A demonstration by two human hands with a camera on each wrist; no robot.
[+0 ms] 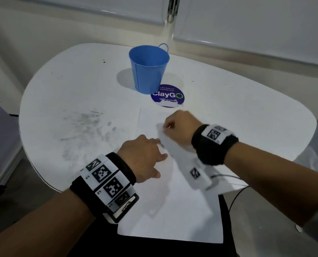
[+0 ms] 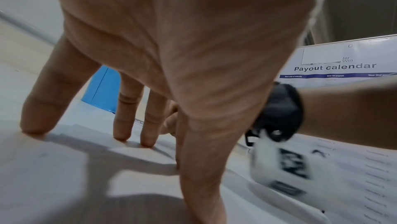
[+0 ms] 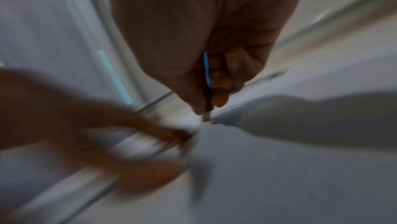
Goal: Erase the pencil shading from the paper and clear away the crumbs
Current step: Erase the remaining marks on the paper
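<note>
A white paper sheet (image 1: 169, 201) lies on the white table (image 1: 70, 86) and hangs over its near edge. My left hand (image 1: 160, 158) presses on the paper's left side with spread, straight fingers (image 2: 122, 132). My right hand (image 1: 167, 127) is curled into a fist farther up the sheet and pinches a thin eraser (image 3: 207, 74) with a blue and black side. The eraser's pale tip touches the paper (image 3: 279, 176). A faint grey patch of shading (image 1: 159, 125) shows beside the right fingers. The right wrist view is blurred, and the left hand (image 3: 107, 134) is a smear in it.
A blue metal bucket (image 1: 148, 69) stands upright at the back of the table, behind a round purple ClayGO sticker (image 1: 167, 95). Grey smudges (image 1: 85, 125) mark the tabletop left of the paper. A printed "Payout calendar" board (image 2: 343, 67) stands to the right.
</note>
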